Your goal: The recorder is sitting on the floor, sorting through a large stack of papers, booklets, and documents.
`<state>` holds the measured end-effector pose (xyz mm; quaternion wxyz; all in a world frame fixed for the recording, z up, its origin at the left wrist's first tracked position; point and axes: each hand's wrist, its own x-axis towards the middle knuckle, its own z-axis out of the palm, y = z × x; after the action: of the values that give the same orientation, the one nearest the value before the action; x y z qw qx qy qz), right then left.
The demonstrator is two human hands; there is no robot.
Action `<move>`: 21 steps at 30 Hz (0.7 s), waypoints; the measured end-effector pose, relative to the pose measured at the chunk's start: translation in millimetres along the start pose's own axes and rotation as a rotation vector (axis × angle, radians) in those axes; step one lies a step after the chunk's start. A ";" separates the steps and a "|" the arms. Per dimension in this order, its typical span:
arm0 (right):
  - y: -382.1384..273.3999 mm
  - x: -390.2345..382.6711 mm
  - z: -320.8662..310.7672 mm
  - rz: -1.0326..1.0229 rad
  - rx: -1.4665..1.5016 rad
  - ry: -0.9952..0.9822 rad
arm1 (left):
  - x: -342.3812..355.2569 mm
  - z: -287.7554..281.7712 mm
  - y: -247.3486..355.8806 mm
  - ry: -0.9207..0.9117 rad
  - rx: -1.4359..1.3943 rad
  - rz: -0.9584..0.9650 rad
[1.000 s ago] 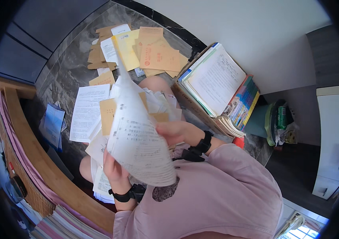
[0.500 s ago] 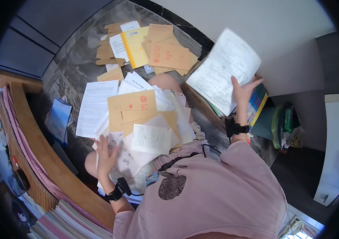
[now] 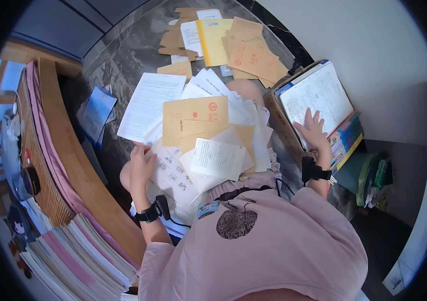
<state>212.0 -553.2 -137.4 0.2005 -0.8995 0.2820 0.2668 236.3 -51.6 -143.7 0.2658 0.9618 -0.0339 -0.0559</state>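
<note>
I stand watching the seated person, taking twelve o'clock as straight ahead of them. Their two hands are well apart. The right hand, at about two o'clock, lies palm down with fingers spread on a thick stack of white printed sheets. It grips nothing I can see; laid flat like that, it probably steadies the top sheets. The stack is in an open brown cardboard box, whose walls seem to hold the edges together. A row of thin, brightly coloured paperback books sits along the near side, perhaps wedged there to stay upright.

The left hand, at ten o'clock, is at the edge of the lap papers, fingers bent; I cannot tell whether it pinches them. It may be stopping the loose pile from sliding, since the lap makes an uneven table. That pile fans out towards eleven: a large white printed sheet at its far left, a flat tan paper envelope across the middle, and a small white printed slip on top, overlapping but with each partly showing.

At twelve, a yellow spiral-bound notebook and tan paper envelopes with red print lie on the grey marbled floor, which likely gives them a firmer rest.
</note>
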 end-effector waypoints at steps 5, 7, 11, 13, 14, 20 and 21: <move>15.7 14.7 12.7 -0.046 -0.096 0.164 | -1.4 -17.7 14.4 -0.061 -0.065 -0.176; 20.2 18.3 11.8 -0.112 -0.090 0.170 | -4.9 -21.6 15.4 -0.061 -0.028 -0.186; 20.1 15.7 4.8 -0.113 -0.080 0.157 | -7.6 -25.1 17.5 -0.037 0.082 -0.156; 8.6 8.2 4.8 -0.129 -0.096 0.174 | -8.8 -24.8 14.4 0.038 0.162 -0.060; 0.8 0.4 0.4 -0.155 -0.090 0.237 | -8.2 -24.6 17.6 0.105 0.189 0.043; -50.0 -22.8 -10.7 -0.419 -0.067 0.416 | -19.5 -44.9 35.3 0.236 0.268 0.059; -62.3 -27.6 -11.6 -0.491 -0.050 0.432 | -22.4 -48.8 36.6 0.210 0.282 -0.020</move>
<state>235.3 -500.8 -98.9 0.1719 -0.9811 0.0862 0.0202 218.9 -56.0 -81.3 0.1296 0.9904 -0.0040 0.0476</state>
